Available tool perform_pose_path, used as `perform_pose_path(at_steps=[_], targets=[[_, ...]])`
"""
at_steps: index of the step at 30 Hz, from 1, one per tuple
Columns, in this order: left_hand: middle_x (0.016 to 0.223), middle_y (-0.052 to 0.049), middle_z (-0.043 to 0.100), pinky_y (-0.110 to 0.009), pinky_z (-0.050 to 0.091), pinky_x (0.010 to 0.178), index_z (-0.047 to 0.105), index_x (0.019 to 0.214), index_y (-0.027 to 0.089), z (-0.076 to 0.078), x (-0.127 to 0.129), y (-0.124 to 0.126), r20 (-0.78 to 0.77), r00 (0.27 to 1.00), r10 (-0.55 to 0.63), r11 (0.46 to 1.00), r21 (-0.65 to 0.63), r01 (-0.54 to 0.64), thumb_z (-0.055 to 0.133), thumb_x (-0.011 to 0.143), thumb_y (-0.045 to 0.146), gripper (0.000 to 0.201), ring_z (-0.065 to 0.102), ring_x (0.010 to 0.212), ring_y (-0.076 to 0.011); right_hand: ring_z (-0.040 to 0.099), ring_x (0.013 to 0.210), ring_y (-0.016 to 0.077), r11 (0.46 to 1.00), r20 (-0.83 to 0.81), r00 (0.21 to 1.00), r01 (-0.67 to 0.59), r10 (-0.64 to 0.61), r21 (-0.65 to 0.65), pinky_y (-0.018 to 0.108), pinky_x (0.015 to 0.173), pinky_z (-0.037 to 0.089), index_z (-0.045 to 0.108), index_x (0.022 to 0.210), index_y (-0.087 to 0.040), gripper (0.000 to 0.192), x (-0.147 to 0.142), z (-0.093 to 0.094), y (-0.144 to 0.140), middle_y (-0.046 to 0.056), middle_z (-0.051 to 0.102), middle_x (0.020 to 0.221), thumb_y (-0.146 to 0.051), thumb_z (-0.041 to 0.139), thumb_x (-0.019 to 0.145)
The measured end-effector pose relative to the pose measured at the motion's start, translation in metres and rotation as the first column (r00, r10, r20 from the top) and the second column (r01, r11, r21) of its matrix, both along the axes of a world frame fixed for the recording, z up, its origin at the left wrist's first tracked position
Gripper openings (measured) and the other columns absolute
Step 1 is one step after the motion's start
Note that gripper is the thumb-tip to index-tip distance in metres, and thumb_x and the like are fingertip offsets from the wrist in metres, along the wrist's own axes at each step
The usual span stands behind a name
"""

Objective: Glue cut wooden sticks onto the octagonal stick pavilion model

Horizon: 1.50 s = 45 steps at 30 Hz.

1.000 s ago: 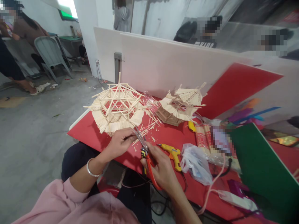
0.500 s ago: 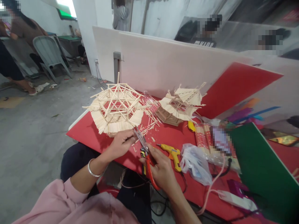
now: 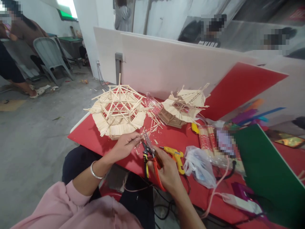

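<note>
My right hand [image 3: 168, 170] grips orange-handled scissors [image 3: 156, 173], their blurred metal blades pointing up and away from me. Just left of the blades, my left hand [image 3: 126, 144] is closed in a pinch; whatever sits between its fingertips is too small to make out. Beyond that hand stands a large, open-framed model pavilion [image 3: 119, 111] built of thin wooden sticks, its top a bare lattice. Pliers with black and yellow handles [image 3: 145, 160] lie beside the scissors, partly covered by them. A yellow glue gun [image 3: 175, 156] rests right of my right hand.
A smaller stick model [image 3: 177, 113] stands at the back right, with loose sticks [image 3: 156, 124] scattered between the models. On the right are a plastic bag [image 3: 199, 165], packs of sticks [image 3: 206, 140] and a green board [image 3: 269, 178]. Cables [image 3: 164, 206] hang below the red tabletop [image 3: 83, 135].
The scissors and my right hand have shifted slightly right, so the blades are farther from my left fingertips. My left hand has moved slightly right too, and more of the pliers shows.
</note>
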<state>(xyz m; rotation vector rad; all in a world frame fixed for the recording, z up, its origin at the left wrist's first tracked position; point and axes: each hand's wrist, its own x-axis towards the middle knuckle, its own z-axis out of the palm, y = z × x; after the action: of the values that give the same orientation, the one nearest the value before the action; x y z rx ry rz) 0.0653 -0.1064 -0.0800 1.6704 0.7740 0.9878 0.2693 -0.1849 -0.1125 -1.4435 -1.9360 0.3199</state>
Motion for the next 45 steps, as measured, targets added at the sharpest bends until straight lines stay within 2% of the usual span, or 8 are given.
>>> perform_pose_path(at_steps=[9,17,23,26,29,35,39,45], targets=[[0.064,0.002,0.052,-0.023,0.038,0.06,0.05,0.068,0.017,-0.001,-0.003,0.0,-0.082,0.996,0.015,0.993,0.115,-0.006,0.046,0.095,0.027,0.029,0.047,0.061,-0.0097,0.07,0.09,0.0211,0.992,-0.016,0.997,-0.079,0.078,-0.1,0.031,0.079,0.056,0.06,0.128,-0.02,0.046,-0.003,0.011,0.001,0.009,0.072,0.105,-0.044,0.059,0.09],[0.061,0.002,0.05,-0.024,0.037,0.059,0.05,0.066,0.017,-0.002,-0.003,-0.003,-0.096,0.995,0.033,0.99,0.141,-0.019,0.046,0.097,0.031,0.034,0.047,0.059,-0.0097,0.069,0.072,0.0172,0.995,-0.07,0.996,-0.062,0.057,-0.074,0.026,0.069,0.055,0.064,0.123,-0.017,0.043,-0.01,-0.001,-0.006,0.006,0.074,0.087,-0.044,0.058,0.091],[0.064,0.001,0.055,-0.024,0.041,0.06,0.062,0.076,0.016,-0.002,-0.007,-0.007,-0.046,0.998,0.032,0.992,0.124,-0.026,0.048,0.098,0.034,0.032,0.05,0.061,-0.0104,0.071,0.073,0.0208,0.963,-0.017,0.965,0.258,-0.26,-0.073,0.028,0.067,0.052,0.069,0.12,-0.014,0.058,-0.002,0.01,0.001,0.01,0.076,0.086,-0.061,0.047,0.092],[0.072,-0.003,0.061,-0.026,0.044,0.066,0.069,0.088,0.015,-0.003,-0.011,-0.01,-0.051,0.996,0.076,0.98,0.186,-0.065,0.051,0.097,0.03,0.025,0.055,0.068,-0.0122,0.072,0.081,0.0249,0.875,0.207,0.902,0.422,-0.378,-0.238,0.031,0.069,0.05,0.065,0.127,-0.021,0.062,0.006,0.023,0.029,0.009,0.076,0.087,-0.065,0.04,0.092],[0.079,-0.005,0.065,-0.027,0.047,0.069,0.072,0.093,0.015,0.0,-0.014,-0.017,-0.039,0.993,0.116,0.974,0.2,-0.106,0.054,0.094,0.028,0.022,0.059,0.073,-0.0135,0.07,0.102,0.0275,0.809,0.466,0.849,0.447,-0.249,-0.381,0.034,0.078,0.05,0.057,0.136,-0.029,0.056,0.006,0.024,0.076,0.01,0.074,0.112,-0.062,0.037,0.094],[0.068,-0.002,0.067,-0.022,0.047,0.058,0.068,0.082,0.015,0.017,-0.042,-0.034,0.063,0.964,0.26,0.964,0.041,-0.263,0.06,0.091,0.027,0.017,0.058,0.059,-0.0102,0.066,0.109,0.0284,0.809,0.572,0.809,0.423,-0.134,-0.409,0.037,0.084,0.047,0.062,0.124,-0.02,0.039,-0.009,-0.004,0.161,0.016,0.07,0.118,-0.039,0.049,0.092],[0.068,0.0,0.065,-0.021,0.045,0.058,0.064,0.079,0.017,0.031,-0.071,-0.03,-0.044,0.899,0.437,0.875,0.252,-0.413,0.058,0.092,0.028,0.018,0.058,0.061,-0.0104,0.064,0.109,0.0286,0.837,0.581,0.806,0.389,-0.109,-0.384,0.036,0.084,0.046,0.061,0.124,-0.017,0.038,-0.012,-0.013,0.177,0.017,0.069,0.119,-0.033,0.052,0.09],[0.077,-0.002,0.062,-0.023,0.047,0.067,0.06,0.086,0.017,0.049,-0.082,-0.015,-0.118,0.875,0.47,0.746,0.583,-0.322,0.049,0.096,0.017,0.015,0.058,0.072,-0.0114,0.064,0.108,0.0274,0.868,0.509,0.849,0.353,-0.14,-0.35,0.033,0.083,0.045,0.07,0.113,-0.013,0.035,-0.001,0.016,0.147,0.018,0.07,0.112,-0.035,0.051,0.092]])
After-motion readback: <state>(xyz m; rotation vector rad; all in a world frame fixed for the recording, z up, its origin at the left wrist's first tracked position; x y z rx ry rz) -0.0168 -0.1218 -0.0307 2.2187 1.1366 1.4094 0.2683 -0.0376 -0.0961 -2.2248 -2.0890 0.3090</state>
